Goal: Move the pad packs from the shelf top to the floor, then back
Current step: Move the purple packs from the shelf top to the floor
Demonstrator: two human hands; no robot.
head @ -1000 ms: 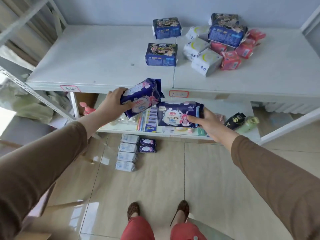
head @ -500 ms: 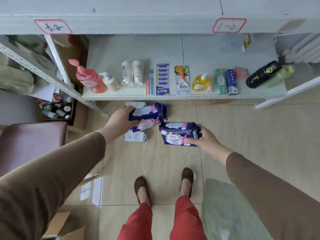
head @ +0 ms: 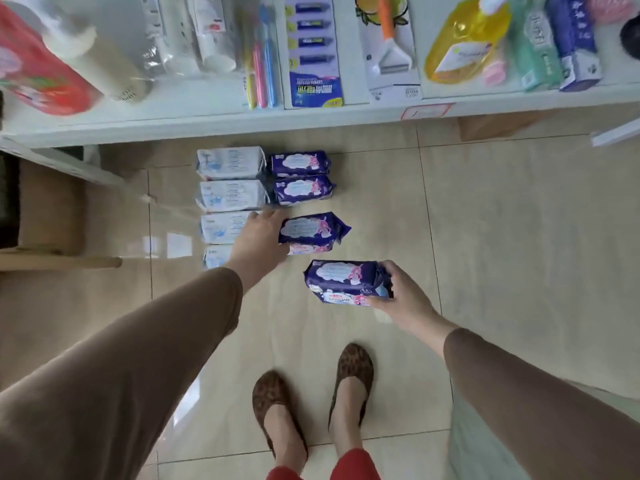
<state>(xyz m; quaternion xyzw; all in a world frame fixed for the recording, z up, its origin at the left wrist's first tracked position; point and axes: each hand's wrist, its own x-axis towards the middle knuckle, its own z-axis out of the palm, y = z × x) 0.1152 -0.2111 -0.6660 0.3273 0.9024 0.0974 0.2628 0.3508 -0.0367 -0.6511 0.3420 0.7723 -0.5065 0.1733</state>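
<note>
My left hand (head: 258, 237) grips a dark purple pad pack (head: 313, 232) low over the tiled floor, just below two purple packs (head: 300, 163) (head: 304, 189) lying in a column. My right hand (head: 403, 299) holds a second purple pad pack (head: 346, 282) by its right end, nearer my feet. A column of white pad packs (head: 230, 163) lies on the floor to the left; my left hand and arm cover parts of the lower white ones. The shelf top is out of view.
The lower shelf board (head: 242, 119) runs across the top, carrying bottles, toothbrushes (head: 261, 64), a battery card (head: 313, 53), a yellow refill pouch (head: 464, 46) and boxes. A wooden stool (head: 52, 216) stands at the left. My feet in leopard slippers (head: 277, 414) are below.
I have bent lower and the view has closed in on the floor. Both hands carried their purple packs down from the shelf edge to just beside the rows on the floor.
</note>
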